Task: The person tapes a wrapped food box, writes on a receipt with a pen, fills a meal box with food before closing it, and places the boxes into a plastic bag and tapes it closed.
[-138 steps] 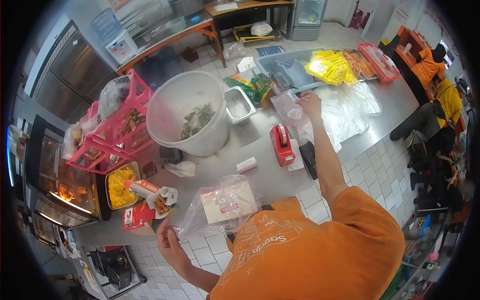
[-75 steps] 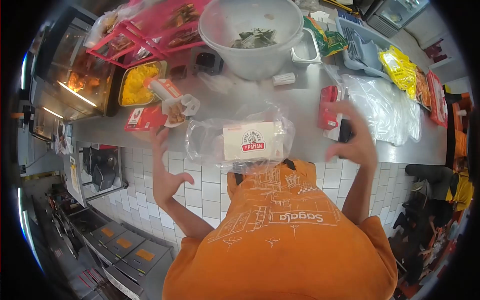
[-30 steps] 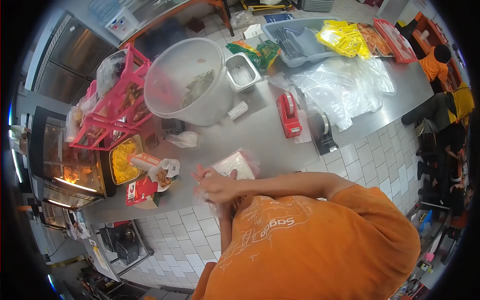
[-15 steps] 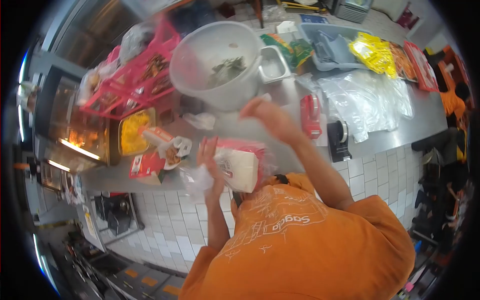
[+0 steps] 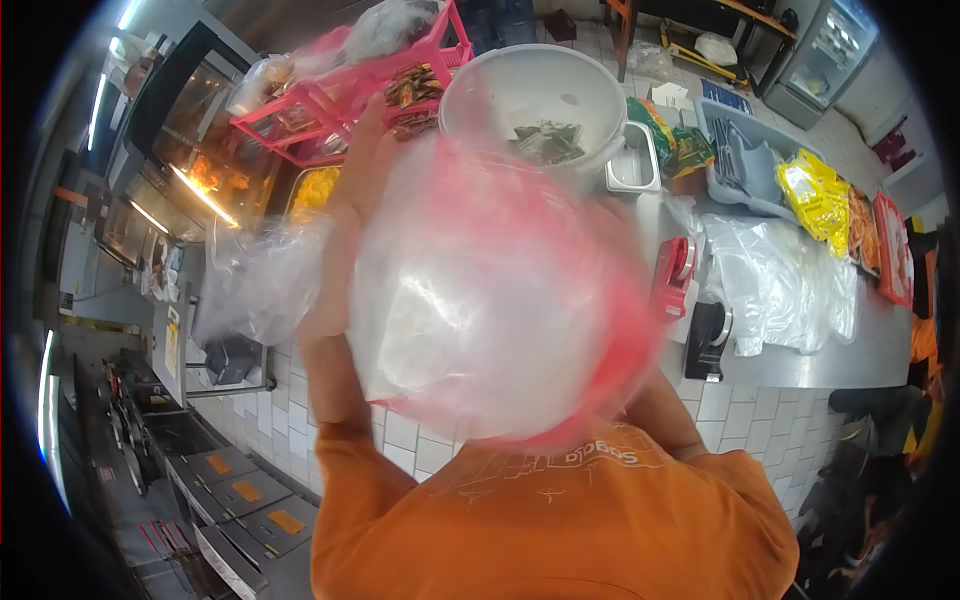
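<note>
A large pink-and-white plastic bag (image 5: 480,310), puffed out and smeared by motion, hangs in the air before my chest and covers the counter's middle. My left hand (image 5: 365,165) is raised along its left edge; blur hides how the fingers lie. Beside my left forearm is a clear plastic bag (image 5: 262,280). The pink-and-white bag hides my right hand; only the right forearm (image 5: 668,412) shows below it. Whether the right fingers grip the bag cannot be seen.
Behind the bag stand a white bucket (image 5: 600,75) with dark packets inside, a pink crate (image 5: 300,125) and a metal container (image 5: 630,165). Rightward are red and black tape dispensers (image 5: 706,345), clear bags (image 5: 780,270) and a grey-blue bin (image 5: 770,190). A lit glass oven (image 5: 205,150) is left.
The pink-and-white bag has risen from the counter and spread wide toward the camera. My left hand has gone up and left; the right hand has passed behind the bag. The view has shifted.
</note>
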### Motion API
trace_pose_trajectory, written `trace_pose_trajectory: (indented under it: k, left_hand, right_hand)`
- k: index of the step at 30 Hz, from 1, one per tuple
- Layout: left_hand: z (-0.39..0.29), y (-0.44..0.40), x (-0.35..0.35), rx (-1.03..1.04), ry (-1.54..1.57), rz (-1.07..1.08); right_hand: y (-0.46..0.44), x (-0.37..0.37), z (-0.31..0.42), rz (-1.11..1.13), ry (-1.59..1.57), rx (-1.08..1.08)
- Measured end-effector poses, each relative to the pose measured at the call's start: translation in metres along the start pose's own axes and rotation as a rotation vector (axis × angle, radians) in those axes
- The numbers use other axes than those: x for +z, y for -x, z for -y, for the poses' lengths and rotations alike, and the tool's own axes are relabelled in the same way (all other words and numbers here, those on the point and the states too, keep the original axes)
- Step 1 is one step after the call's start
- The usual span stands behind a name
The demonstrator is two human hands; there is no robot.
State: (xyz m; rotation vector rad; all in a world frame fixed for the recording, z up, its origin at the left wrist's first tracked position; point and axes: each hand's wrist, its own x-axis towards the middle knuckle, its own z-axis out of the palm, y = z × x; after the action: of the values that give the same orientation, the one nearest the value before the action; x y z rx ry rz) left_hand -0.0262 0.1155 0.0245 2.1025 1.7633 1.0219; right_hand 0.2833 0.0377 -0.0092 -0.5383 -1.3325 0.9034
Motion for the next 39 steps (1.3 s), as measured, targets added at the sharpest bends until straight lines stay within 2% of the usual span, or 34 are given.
trace_pose_trajectory:
  k: [1,2,4,6,8,10,14,15,17,18,19,21,22,23,24,25,26,28,30,31,32,33,35,37,38,39]
  left_hand:
    - [0.002,0.001,-0.008,-0.016,-0.008,0.004]
    - [0.002,0.003,-0.014,-0.024,-0.02,0.012]
    - [0.002,0.006,-0.024,-0.026,-0.038,0.035]
    - [0.001,0.008,-0.027,-0.016,-0.053,0.061]
    - [-0.002,0.017,-0.024,0.001,-0.057,0.099]
    - [-0.007,0.026,-0.012,0.037,-0.059,0.162]
    - [-0.017,0.054,0.035,0.155,-0.044,0.391]
    - [-0.017,0.061,0.052,0.196,-0.04,0.462]
    - [-0.018,0.081,0.094,0.254,0.007,0.638]
    - [-0.016,0.092,0.116,0.253,0.048,0.719]
    - [-0.011,0.102,0.139,0.166,0.182,0.804]
    - [-0.026,0.107,0.164,0.293,0.179,0.806]
    - [-0.037,0.104,0.169,0.505,0.041,0.712]
    - [-0.041,0.103,0.173,0.511,0.053,0.716]
    - [-0.044,0.102,0.177,0.532,0.086,0.691]
    - [-0.049,0.1,0.184,0.565,0.124,0.674]
    - [-0.047,0.102,0.19,0.608,0.15,0.691]
    - [-0.04,0.104,0.213,0.635,0.183,0.734]
    - [-0.048,0.099,0.216,0.707,0.241,0.751]
    - [-0.056,0.096,0.211,0.709,0.208,0.796]
    - [-0.059,0.094,0.214,0.74,0.191,0.817]
    - [-0.062,0.092,0.215,0.771,0.175,0.837]
    - [-0.057,0.091,0.219,0.708,0.182,0.867]
    - [-0.062,0.087,0.219,0.773,0.134,0.86]
    - [-0.064,0.087,0.222,0.488,0.305,1.006]
    - [-0.065,0.085,0.223,0.347,0.391,1.078]
  right_hand:
    - [-0.023,-0.014,0.0,0.056,0.404,-0.487]
    - [-0.037,-0.022,-0.001,-0.031,0.658,-0.712]
    - [-0.047,-0.041,-0.008,-0.533,0.93,-0.514]
    - [-0.051,-0.086,-0.032,-0.674,0.66,0.064]
    - [-0.05,-0.134,-0.061,-0.553,0.705,0.34]
    - [-0.045,-0.169,-0.099,-0.38,0.804,0.424]
    - [-0.071,-0.203,-0.177,-0.366,0.707,0.682]
    - [-0.084,-0.209,-0.196,-0.386,0.706,0.669]
    - [-0.105,-0.22,-0.232,-0.379,0.539,0.803]
    - [-0.11,-0.227,-0.254,-0.395,0.544,0.791]
    - [-0.113,-0.235,-0.275,-0.379,0.538,0.863]
    - [-0.118,-0.236,-0.276,-0.38,0.575,0.974]
    - [-0.119,-0.234,-0.27,-0.359,0.724,0.942]
    - [-0.117,-0.232,-0.263,-0.336,0.872,0.91]
    - [-0.105,-0.24,-0.286,-0.421,1.008,0.74]
    - [-0.104,-0.23,-0.269,-0.399,1.221,0.611]
    - [-0.099,-0.229,-0.274,-0.414,1.247,0.5]
    - [-0.101,-0.225,-0.276,-0.35,1.473,0.617]
    - [-0.094,-0.225,-0.281,-0.524,1.466,0.469]
    - [-0.096,-0.219,-0.251,-0.405,1.357,0.552]
    - [-0.093,-0.224,-0.253,-0.355,1.405,0.519]
    - [-0.094,-0.22,-0.241,-0.422,1.294,0.534]
    - [-0.092,-0.212,-0.226,-0.474,1.154,0.537]
    - [-0.085,-0.205,-0.221,-0.482,1.128,0.545]
    - [-0.082,-0.204,-0.214,-0.492,1.083,0.539]
    - [-0.079,-0.204,-0.216,-0.501,1.09,0.53]
